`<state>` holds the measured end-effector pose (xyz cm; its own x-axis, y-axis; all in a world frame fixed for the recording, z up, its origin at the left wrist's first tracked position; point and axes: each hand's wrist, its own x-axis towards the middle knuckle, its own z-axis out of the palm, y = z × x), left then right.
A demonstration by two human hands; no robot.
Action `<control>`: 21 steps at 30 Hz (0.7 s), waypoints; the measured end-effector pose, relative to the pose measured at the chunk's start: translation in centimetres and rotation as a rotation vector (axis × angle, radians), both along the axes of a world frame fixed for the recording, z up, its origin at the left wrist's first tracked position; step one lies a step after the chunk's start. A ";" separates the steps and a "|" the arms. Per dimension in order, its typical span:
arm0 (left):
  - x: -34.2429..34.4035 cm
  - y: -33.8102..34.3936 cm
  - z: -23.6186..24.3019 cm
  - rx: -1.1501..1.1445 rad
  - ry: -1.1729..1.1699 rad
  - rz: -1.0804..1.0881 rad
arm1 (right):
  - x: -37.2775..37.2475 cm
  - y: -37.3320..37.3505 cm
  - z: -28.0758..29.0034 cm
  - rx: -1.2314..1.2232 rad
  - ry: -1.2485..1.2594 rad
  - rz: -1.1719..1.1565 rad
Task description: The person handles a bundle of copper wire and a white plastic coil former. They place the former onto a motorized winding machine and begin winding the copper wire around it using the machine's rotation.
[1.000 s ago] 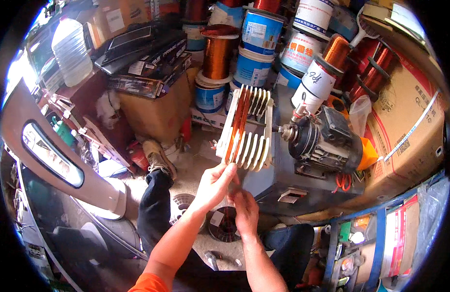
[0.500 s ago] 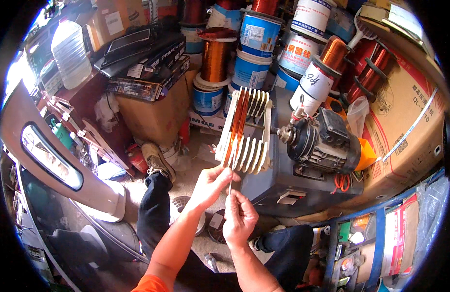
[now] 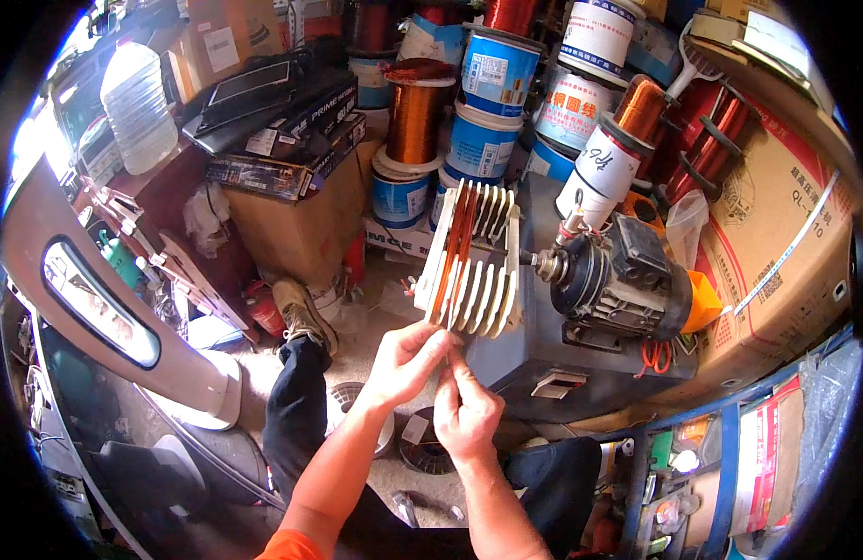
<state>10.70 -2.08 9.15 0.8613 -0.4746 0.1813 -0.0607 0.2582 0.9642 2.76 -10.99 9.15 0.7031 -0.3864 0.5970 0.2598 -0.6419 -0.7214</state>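
In front of me a cream, slotted coil-winding former (image 3: pixel 483 297) sits on a shaft, with a bundle of copper wire (image 3: pixel 462 233) wound in its left-hand slots. My left hand (image 3: pixel 408 369) is closed in a pinch at the former's lower end, just under the wire bundle. Pressed close beside it, my right hand (image 3: pixel 469 411) pinches with thumb and forefinger. A thin pale cord (image 3: pixel 450 326) shows at the fingertips; most of it is hidden by the fingers. To the right, a dark electric motor (image 3: pixel 627 280) stands on the grey machine housing (image 3: pixel 543 359).
Spools of copper wire (image 3: pixel 417 121) and blue-and-white tubs (image 3: pixel 483 140) stack up behind the former. A large cardboard box (image 3: pixel 777 224) stands right, above a blue-framed rack (image 3: pixel 725 467). Orange-handled scissors (image 3: pixel 657 355) lie by the motor. A clear plastic jug (image 3: pixel 137 107) is far left.
My right hand has moved up against the left hand, and the stretch of pale cord seen between them is now covered. The former appears slightly lower in view.
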 end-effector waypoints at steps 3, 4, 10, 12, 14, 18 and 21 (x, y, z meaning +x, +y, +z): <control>0.1 -0.4 0.2 0.013 -0.048 0.066 | 0.1 -0.6 -0.1 -0.045 -0.010 -0.018; 0.1 -0.7 0.2 0.006 -0.073 0.109 | 0.1 -0.8 -0.1 -0.063 -0.009 -0.025; 0.5 -1.1 2.9 0.267 -0.277 0.348 | 1.0 -2.2 0.9 0.101 -0.027 -0.067; 0.8 -1.9 4.6 0.315 -0.371 0.454 | 1.8 -2.6 1.5 0.218 -0.044 -0.046; 1.3 -2.3 6.3 0.383 -0.391 0.517 | 2.9 -2.7 1.6 0.326 -0.051 -0.007; 3.1 -3.2 8.7 0.299 -0.481 0.544 | 4.6 -2.1 1.9 0.828 0.164 0.129; 5.4 -2.9 8.9 0.000 -0.328 0.341 | 6.1 -1.5 0.7 0.874 0.121 0.133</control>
